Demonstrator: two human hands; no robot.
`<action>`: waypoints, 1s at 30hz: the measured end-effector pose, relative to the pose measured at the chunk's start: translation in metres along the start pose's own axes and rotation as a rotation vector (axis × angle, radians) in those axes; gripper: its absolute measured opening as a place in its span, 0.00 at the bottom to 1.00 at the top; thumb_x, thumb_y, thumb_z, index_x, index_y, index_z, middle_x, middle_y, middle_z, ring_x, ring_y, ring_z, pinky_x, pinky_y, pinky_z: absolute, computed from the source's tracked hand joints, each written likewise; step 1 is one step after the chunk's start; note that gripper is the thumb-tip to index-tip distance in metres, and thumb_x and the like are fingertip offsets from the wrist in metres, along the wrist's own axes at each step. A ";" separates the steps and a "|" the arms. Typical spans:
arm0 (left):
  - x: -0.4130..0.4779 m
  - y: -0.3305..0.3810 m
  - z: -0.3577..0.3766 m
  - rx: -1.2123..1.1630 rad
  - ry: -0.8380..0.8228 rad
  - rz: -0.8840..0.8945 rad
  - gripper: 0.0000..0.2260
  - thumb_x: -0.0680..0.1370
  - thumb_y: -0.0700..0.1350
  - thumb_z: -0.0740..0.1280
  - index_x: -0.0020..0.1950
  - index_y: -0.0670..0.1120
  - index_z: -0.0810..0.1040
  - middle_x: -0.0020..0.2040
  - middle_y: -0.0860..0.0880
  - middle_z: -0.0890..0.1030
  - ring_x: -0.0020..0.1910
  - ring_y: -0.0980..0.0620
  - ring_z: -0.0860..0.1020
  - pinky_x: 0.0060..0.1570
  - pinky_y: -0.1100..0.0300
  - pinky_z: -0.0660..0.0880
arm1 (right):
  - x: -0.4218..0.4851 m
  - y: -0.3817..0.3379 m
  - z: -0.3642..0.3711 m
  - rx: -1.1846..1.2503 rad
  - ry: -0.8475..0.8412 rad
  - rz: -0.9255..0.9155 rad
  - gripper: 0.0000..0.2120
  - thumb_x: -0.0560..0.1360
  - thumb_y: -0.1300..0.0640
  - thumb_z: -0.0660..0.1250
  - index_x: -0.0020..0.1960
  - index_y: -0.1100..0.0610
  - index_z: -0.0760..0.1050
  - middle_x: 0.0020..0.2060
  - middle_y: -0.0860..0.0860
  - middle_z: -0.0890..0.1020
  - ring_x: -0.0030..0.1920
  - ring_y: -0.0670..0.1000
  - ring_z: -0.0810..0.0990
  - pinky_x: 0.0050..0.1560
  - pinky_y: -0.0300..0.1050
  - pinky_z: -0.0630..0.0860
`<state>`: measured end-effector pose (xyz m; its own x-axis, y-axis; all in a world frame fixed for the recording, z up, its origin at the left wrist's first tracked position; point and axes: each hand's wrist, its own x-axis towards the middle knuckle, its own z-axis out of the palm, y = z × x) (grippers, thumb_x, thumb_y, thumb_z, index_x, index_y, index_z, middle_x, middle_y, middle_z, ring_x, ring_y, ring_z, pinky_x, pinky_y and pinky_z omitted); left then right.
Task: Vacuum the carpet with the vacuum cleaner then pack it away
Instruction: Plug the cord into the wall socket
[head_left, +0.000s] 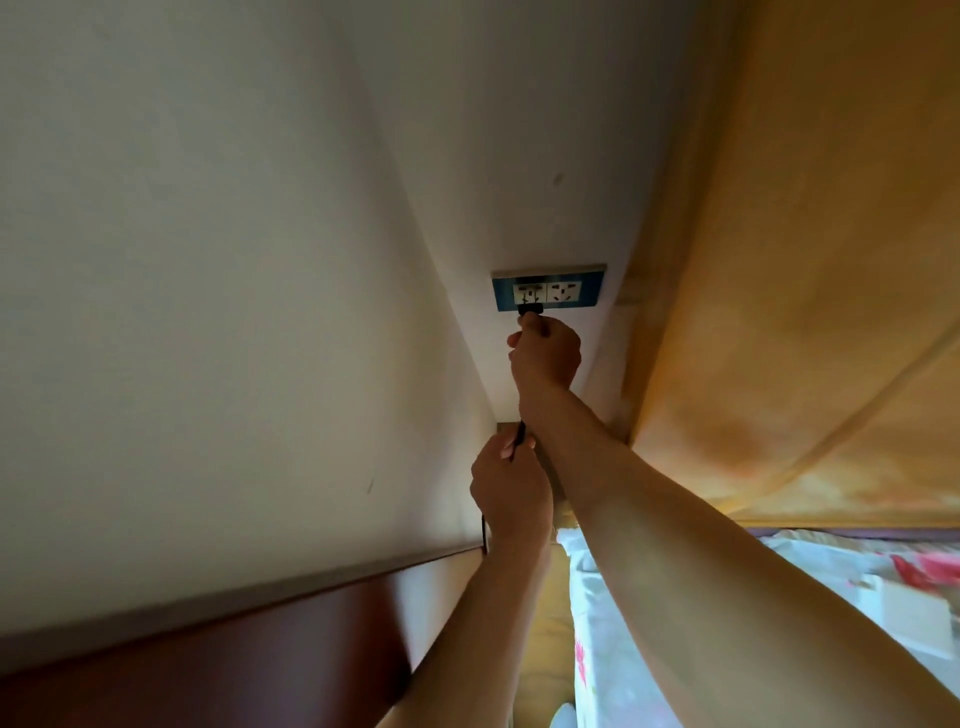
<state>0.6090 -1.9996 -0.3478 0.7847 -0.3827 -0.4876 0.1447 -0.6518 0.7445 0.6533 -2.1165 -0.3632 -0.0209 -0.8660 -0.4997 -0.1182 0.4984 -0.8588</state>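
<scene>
Taking the biggest thing first, what fills the view? (A)

A pale wall (208, 260), meeting a second wall at a corner. An orange padded headboard (805, 260) runs along the right side. (B)

And lower down? (A)

A dark red wooden panel (208, 660) with a lighter top edge sits at the lower left, against the wall. At the lower right lies a bed (623, 649) under a pale sheet with pink flowers. (B)

Where are the hands? (A)

Both arms reach up into the corner. The right hand (545, 353) is the higher one, just below a blue socket plate (501, 296) fixed to the wall near the headboard's edge. The left hand (511, 488) is below it, close to the corner. (B)

What is each doing? (A)

The right hand's fingers are curled and pinch a black plug (530, 310) from beneath. The left hand is closed round a black cord (520, 434), which shows as a short stretch between the two hands and again below the left wrist, along the wall. (B)

And the plug itself? (A)

It sits against the lower part of the left of the plate's two white outlets. The right outlet has nothing in it. Whether the pins are fully home I cannot tell, since the plug is small and partly covered by the fingers. (B)
</scene>
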 end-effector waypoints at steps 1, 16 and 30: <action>0.000 0.001 0.001 0.000 0.004 0.002 0.13 0.81 0.38 0.60 0.54 0.44 0.85 0.50 0.45 0.86 0.52 0.45 0.82 0.56 0.53 0.77 | 0.000 0.001 0.000 -0.004 0.014 -0.024 0.14 0.82 0.55 0.59 0.54 0.62 0.79 0.35 0.48 0.79 0.37 0.47 0.77 0.48 0.47 0.78; -0.001 0.016 0.000 -0.091 -0.010 -0.079 0.11 0.81 0.34 0.58 0.49 0.29 0.77 0.45 0.30 0.80 0.49 0.29 0.76 0.42 0.46 0.74 | 0.000 -0.023 0.015 -0.084 0.166 0.032 0.17 0.82 0.53 0.58 0.55 0.64 0.79 0.49 0.58 0.83 0.49 0.55 0.82 0.47 0.46 0.77; 0.004 0.009 -0.001 -0.013 -0.048 0.078 0.12 0.83 0.38 0.58 0.49 0.35 0.79 0.41 0.42 0.79 0.39 0.49 0.74 0.34 0.74 0.67 | 0.004 -0.032 0.016 -0.233 0.161 -0.008 0.16 0.82 0.54 0.56 0.56 0.63 0.77 0.50 0.58 0.82 0.45 0.53 0.79 0.45 0.45 0.74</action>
<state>0.6142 -2.0064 -0.3430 0.7642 -0.4632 -0.4487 0.0923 -0.6100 0.7870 0.6729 -2.1354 -0.3395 -0.1740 -0.8746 -0.4526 -0.3439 0.4846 -0.8043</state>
